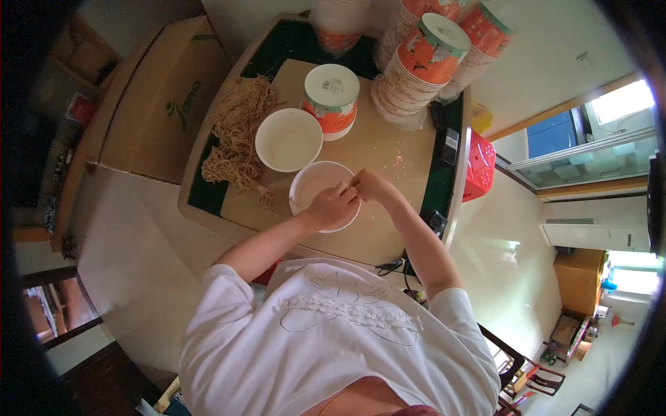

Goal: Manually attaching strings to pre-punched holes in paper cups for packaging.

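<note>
White bowl [303, 182] sits under the left hand [334, 206], with the right hand [372, 186] by its right rim. Their fingers meet; I can't tell if they're pinching anything.

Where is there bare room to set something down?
On the brown cardboard, between the right forearm and the nearer white bowl; a smaller patch lies between the left forearm and the brown twine. Crowded: the far side, with stacked cups, and the left, where twine lies beside the other bowl.
</note>
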`<state>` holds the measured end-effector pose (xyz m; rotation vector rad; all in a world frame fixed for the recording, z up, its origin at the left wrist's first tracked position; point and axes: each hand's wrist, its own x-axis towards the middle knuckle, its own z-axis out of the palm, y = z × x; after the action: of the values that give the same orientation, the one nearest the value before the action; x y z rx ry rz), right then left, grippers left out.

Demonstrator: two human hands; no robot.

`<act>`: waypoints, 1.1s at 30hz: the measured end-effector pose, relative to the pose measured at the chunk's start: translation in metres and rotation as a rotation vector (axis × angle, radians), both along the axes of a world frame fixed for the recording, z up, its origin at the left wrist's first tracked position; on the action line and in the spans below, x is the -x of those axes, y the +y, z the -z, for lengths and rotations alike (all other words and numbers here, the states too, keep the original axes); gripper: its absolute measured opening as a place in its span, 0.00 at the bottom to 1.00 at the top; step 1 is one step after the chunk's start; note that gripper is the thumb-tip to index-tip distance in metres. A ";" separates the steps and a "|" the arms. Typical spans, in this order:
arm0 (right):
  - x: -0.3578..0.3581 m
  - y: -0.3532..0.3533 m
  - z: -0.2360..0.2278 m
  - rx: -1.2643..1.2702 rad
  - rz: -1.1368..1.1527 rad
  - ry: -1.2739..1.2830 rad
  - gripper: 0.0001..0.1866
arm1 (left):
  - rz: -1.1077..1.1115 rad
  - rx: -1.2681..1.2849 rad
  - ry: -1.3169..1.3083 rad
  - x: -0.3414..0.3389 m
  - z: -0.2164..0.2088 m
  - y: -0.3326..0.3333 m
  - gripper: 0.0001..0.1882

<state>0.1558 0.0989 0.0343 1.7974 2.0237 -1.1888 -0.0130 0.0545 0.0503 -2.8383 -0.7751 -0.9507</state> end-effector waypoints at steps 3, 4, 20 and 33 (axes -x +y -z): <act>0.001 -0.011 -0.002 -0.058 0.290 0.275 0.09 | -0.021 0.052 -0.019 0.001 0.001 -0.002 0.04; -0.002 -0.014 0.000 -0.057 0.290 0.274 0.09 | -0.036 0.062 -0.035 0.000 0.000 -0.002 0.04; -0.001 -0.022 -0.003 0.092 0.061 0.251 0.08 | -0.044 0.261 -0.125 0.001 0.027 -0.016 0.05; -0.005 -0.053 -0.010 -0.034 0.662 0.767 0.05 | -0.155 0.497 -0.240 0.001 -0.003 -0.012 0.05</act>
<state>0.1609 0.0455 0.0440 2.3718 1.7580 -2.3350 -0.0142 0.0423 0.0533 -3.0220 -1.4149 -1.2370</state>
